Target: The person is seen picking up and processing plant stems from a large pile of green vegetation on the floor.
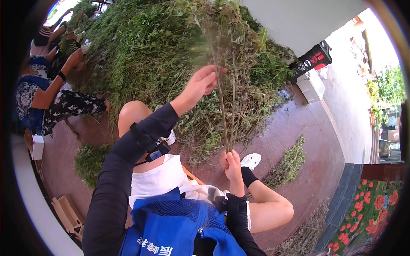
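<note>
My right hand (231, 164) is closed around the lower ends of several long plant stems (233, 121). The stems stand up in front of me and spread towards wilted, brownish leaves (233, 35) at the top. My left hand (201, 84) is higher up, at the left side of these stems. Its index finger reaches across behind one stem and the other fingers are curled. Whether it grips that stem is not clear. Foliage just above this hand is blurred. Beyond both hands lies a large heap of cut green plants (144, 48), with drier stalks at its near right side.
At the left, people (41, 86) sit beside the heap, hands in the plants. Small plant bundles (290, 161), (91, 163) and a dry stalk pile (302, 232) lie on the reddish floor (315, 128). A black crate (312, 59) and a white box (310, 85) stand right; a cardboard box (68, 212) lies lower left.
</note>
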{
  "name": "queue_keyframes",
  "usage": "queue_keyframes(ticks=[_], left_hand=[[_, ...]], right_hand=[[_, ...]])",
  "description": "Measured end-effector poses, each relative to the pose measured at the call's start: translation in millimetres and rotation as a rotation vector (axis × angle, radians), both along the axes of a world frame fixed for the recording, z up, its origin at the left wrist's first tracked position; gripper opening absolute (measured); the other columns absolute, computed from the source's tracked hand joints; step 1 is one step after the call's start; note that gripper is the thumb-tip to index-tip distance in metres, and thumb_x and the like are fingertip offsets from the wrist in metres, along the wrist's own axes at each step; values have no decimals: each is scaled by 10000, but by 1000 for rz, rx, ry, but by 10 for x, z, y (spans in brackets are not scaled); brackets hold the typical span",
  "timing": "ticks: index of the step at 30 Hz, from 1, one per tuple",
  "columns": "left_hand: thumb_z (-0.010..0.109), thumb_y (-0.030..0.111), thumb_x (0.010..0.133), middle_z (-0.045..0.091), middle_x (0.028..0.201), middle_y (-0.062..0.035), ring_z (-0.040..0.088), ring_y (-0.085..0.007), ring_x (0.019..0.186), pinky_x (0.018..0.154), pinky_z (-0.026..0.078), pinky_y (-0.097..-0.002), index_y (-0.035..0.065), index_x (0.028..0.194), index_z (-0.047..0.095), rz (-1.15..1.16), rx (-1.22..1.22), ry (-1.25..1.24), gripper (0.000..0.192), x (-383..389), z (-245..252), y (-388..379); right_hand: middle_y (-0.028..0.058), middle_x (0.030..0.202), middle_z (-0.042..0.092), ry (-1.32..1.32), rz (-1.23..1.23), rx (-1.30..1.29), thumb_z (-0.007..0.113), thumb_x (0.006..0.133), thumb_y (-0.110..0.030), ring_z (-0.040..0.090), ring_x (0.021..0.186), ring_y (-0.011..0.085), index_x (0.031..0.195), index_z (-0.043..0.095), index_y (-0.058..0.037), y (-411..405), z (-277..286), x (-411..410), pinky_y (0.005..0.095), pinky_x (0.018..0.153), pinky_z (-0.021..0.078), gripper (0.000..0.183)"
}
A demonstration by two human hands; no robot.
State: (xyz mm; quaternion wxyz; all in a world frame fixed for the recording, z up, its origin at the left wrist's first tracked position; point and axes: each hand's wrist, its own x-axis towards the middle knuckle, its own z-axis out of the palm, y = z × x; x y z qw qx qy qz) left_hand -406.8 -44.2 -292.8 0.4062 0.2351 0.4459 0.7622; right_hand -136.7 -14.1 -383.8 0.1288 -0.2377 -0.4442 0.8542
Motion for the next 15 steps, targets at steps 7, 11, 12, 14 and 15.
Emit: queue_keyframes(ticks=[7,11,12,14,15], left_hand=[[367,253,937,358,583,67,286,-15,475,435,218,-161,32,1003,506,-116,121,378,269,141,68,-51],[419,237,915,370,616,72,330,-24,537,471,250,-174,42,924,508,-8,104,284,214,198,100,-82],[441,239,908,383,629,72,333,-27,541,476,255,-174,41,917,502,-15,109,256,207,186,107,-91],[462,241,900,390,638,72,333,-28,544,477,257,-176,38,906,500,7,77,244,206,139,113,-92],[483,243,892,397,647,71,334,-29,547,478,258,-179,36,894,498,30,47,227,207,117,109,-86]], right_hand=[[-70,552,306,201,109,-255,461,888,-276,241,431,22,763,423,-72,-79,59,4,196,395,168,242],[-70,552,308,194,119,-251,467,886,-283,239,428,21,764,422,-75,-71,38,22,195,394,168,245],[-70,552,308,165,105,-204,466,886,-283,238,429,22,765,426,-75,-65,24,24,196,395,167,244],[-70,551,309,135,91,-158,465,887,-283,238,430,22,766,430,-76,-54,-11,17,196,396,166,243],[-71,555,318,92,33,-27,460,889,-277,244,437,20,767,438,-75,-48,-31,6,194,398,169,237]])
